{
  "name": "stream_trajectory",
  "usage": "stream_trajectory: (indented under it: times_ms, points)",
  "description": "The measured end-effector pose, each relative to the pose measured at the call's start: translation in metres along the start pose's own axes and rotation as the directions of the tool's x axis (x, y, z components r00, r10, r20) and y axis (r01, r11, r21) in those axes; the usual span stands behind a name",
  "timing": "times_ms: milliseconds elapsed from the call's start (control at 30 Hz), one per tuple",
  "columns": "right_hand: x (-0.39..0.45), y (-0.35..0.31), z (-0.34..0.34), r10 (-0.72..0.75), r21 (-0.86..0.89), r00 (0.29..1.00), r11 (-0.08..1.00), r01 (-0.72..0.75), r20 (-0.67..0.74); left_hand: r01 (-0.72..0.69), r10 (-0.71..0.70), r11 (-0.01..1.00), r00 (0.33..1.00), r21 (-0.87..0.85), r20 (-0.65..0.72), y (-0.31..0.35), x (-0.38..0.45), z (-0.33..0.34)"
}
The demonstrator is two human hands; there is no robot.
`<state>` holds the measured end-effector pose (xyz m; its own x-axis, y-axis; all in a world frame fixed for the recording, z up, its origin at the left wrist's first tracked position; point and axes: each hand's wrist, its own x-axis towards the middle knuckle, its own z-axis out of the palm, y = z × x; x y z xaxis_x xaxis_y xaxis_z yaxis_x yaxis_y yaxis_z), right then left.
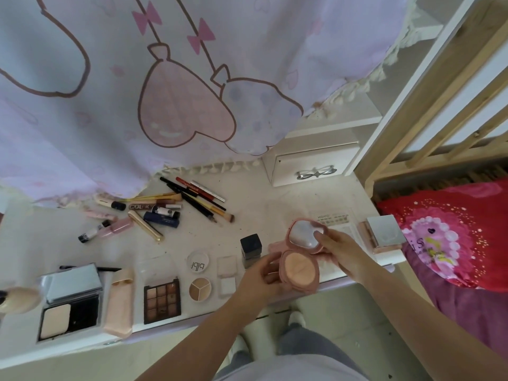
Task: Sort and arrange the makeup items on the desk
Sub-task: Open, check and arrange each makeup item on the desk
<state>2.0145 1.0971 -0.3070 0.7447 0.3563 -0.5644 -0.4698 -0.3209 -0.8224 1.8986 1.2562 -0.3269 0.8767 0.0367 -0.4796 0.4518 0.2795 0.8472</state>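
Both my hands hold an open pink compact [300, 269] above the desk's front edge. My left hand [262, 274] grips its base with the peach puff. My right hand [343, 254] holds the mirrored lid [305, 235], thumb on the mirror. Along the front of the white desk [261, 207] lie a powder compact with a raised mirror [68, 301], a peach pouch [119, 303], a brown eyeshadow palette [162, 299], a round three-shade pan [200, 289] and its clear lid [198, 260]. A loose pile of brushes, pencils and tubes [176, 207] lies further back.
A dark-capped foundation bottle [250, 250] stands just left of the compact. A square mirrored case [383, 233] sits at the desk's right end. Behind are a small white drawer box [313, 165] and a hanging cartoon cloth [165, 92]. A red bedspread [453, 232] lies right.
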Motion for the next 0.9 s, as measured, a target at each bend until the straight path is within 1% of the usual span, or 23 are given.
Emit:
stream_trajectory:
  times_ms: [167,233,300,333,433,533,633,733,800,833,867,900]
  points:
    - [0.014,0.001,-0.015,-0.03,0.06,0.991,0.997,0.038,-0.129,-0.026,0.026,1.0,0.999,-0.005,-0.034,-0.004,0.022,0.021]
    - [0.025,-0.004,-0.028,-0.047,0.073,0.986,0.996,0.059,-0.159,-0.031,0.032,0.999,0.997,0.027,-0.067,-0.001,0.036,0.029]
    - [0.041,-0.009,-0.044,-0.028,0.065,0.984,0.997,0.04,-0.174,-0.029,0.035,0.997,0.996,0.072,-0.081,0.003,0.051,0.039]
    - [0.048,-0.013,-0.052,-0.016,0.069,0.986,0.997,0.028,-0.165,-0.032,0.039,0.996,0.995,0.083,-0.087,0.005,0.058,0.045]
    - [0.065,-0.025,-0.076,0.011,0.084,0.997,0.996,-0.005,-0.074,-0.023,0.035,0.995,0.991,0.093,-0.131,0.009,0.077,0.062]
    - [0.083,-0.033,-0.104,0.019,0.022,1.0,1.0,-0.019,0.012,-0.001,0.011,0.999,0.984,0.054,-0.177,0.013,0.097,0.079]
    - [0.097,-0.041,-0.134,0.002,-0.007,0.997,1.0,-0.001,0.074,-0.006,0.016,0.999,0.977,0.046,-0.213,0.017,0.114,0.1]
    - [0.11,-0.047,-0.163,-0.026,0.005,0.998,1.0,0.026,0.058,0.009,0.009,0.998,0.967,0.067,-0.254,0.024,0.133,0.122]
    - [0.118,-0.051,-0.181,-0.043,-0.012,0.999,0.999,0.043,-0.005,0.056,-0.022,0.991,0.964,0.123,-0.265,0.028,0.144,0.136]
    - [0.124,-0.054,-0.19,-0.055,-0.028,0.998,0.998,0.054,-0.037,0.082,-0.029,0.979,0.963,0.184,-0.269,0.03,0.147,0.143]
    - [0.13,-0.056,-0.199,-0.07,-0.052,0.996,0.996,0.066,-0.062,0.107,-0.023,0.952,0.959,0.286,-0.284,0.031,0.15,0.148]
    - [0.137,-0.058,-0.206,-0.088,-0.079,0.993,0.994,0.082,-0.083,0.133,-0.002,0.9,0.954,0.415,-0.301,0.03,0.152,0.151]
